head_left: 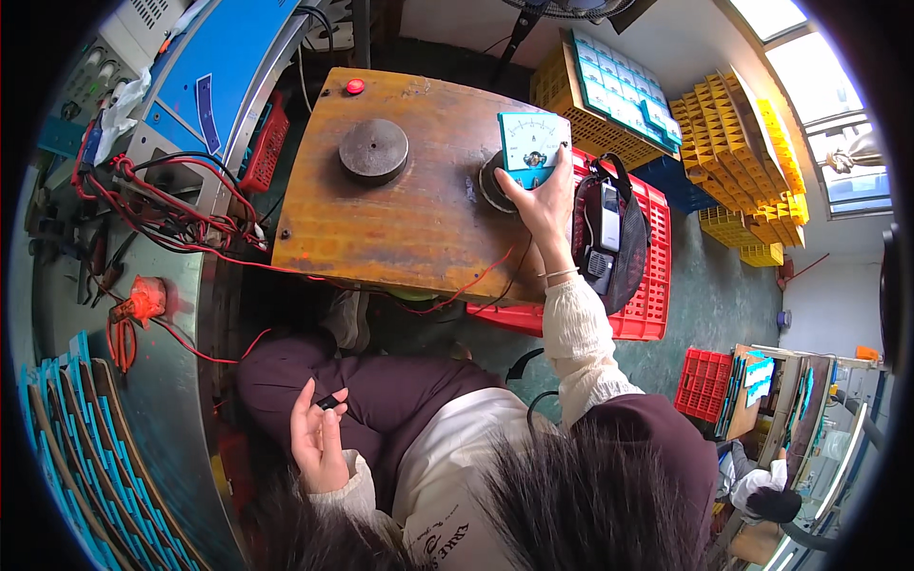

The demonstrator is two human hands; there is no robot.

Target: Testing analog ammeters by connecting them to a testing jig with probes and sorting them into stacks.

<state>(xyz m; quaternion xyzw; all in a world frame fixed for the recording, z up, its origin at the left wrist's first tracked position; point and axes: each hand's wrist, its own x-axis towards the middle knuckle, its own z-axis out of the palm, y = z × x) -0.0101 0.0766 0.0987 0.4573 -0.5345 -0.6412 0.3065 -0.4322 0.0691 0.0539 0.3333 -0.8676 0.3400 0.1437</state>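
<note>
Right grip (546, 202) — blue-edged meter (529, 133), held between thumb (515, 192) and fingers (563, 166)

A squarish analog meter (530, 131), with a white dial face and bright blue edging, sits in the right hand (548, 202), dial facing up, by the counter's (428, 224) right end. A small, dark, stubby piece (328, 402) lies at the left hand's (322, 445) fingers, over the lap.

the right arm (583, 333) reaches well forward, wrist (559, 270) nearly straight, the right grip (545, 206) clasped, its thumb (514, 193) set apart from the fingers (563, 171). the left grip (322, 462) is held low and close in, fingers loosely bent in a light pinch.
</note>
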